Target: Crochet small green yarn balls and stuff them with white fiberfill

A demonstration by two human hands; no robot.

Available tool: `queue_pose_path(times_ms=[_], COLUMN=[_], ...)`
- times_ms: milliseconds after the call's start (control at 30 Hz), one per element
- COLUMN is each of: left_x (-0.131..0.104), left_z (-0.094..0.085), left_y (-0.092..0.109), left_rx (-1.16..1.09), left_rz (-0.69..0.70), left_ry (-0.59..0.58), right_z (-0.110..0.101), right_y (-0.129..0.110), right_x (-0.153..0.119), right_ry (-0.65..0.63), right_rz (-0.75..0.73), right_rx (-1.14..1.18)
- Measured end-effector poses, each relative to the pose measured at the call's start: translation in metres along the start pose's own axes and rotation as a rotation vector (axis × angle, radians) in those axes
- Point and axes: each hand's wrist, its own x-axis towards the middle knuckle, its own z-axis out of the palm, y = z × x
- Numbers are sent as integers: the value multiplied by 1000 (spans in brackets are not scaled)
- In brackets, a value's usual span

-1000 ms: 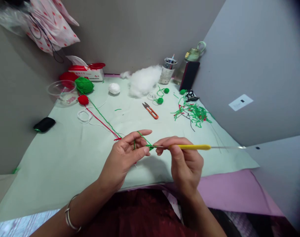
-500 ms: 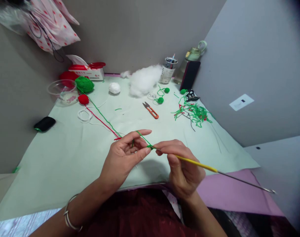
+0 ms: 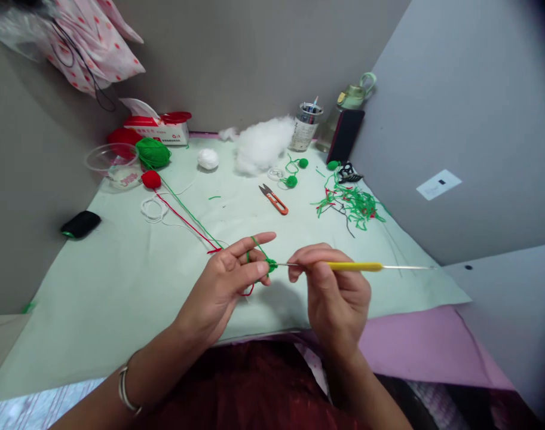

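Observation:
Between thumb and fingers, my left hand (image 3: 230, 278) pinches a small piece of green crochet work (image 3: 271, 266). Green yarn runs up over its raised index finger, and a short red strand hangs below the thumb. My right hand (image 3: 337, 292) is closed around the yellow handle of a crochet hook (image 3: 355, 266), held nearly level. The hook's thin left end reaches the green work; its other metal end points right. Green and red yarn lead back from my left hand to a green yarn ball (image 3: 153, 153) and a red yarn ball (image 3: 151, 179).
Orange thread snips (image 3: 275, 200) lie beyond my hands. White stuffing (image 3: 263, 146), a white yarn ball (image 3: 208, 159) and a pen cup (image 3: 305, 128) stand farther back. Yarn scraps (image 3: 355, 206) are heaped at right, near a phone (image 3: 345, 136) and a bottle (image 3: 333, 119). A black case (image 3: 81, 224) sits left.
The crochet hook has swung from slanting down rightward to nearly level. My right hand has turned and shifted slightly back from the left. More of the green work and the red strand now show.

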Motion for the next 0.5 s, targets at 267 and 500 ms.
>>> queue_pose_path(times_ms=[267,500], left_x=[2,7], left_z=[7,3], left_y=[-8,-3], left_rx=[36,-157], left_rz=[137,-63], left_ry=[48,-5], right_z=[4,-2], right_y=[2,2], right_x=[-6,2], right_ry=[-81,34], right_rz=[-173,-43], right_rx=[-338,-149])
